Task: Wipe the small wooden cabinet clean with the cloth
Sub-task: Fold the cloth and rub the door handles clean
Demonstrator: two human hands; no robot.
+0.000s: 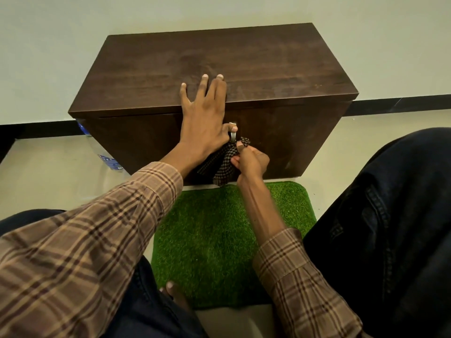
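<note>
The small dark wooden cabinet [244, 67] stands against the wall in the middle of the head view. My left hand [205, 113] lies flat over its front top edge, fingers spread on the top, thumb hooked at the metal handle [233, 135] on the front. My right hand [250, 159] is closed on a checked brown cloth [225, 164] and holds it against the cabinet front just below the handle. Part of the cloth hangs down behind my left wrist.
A green artificial-grass mat [219, 240] lies on the floor before the cabinet. A clear plastic bottle with a blue label [107, 157] stands at the cabinet's left side. My knees in dark jeans flank the mat. A black skirting strip runs along the wall.
</note>
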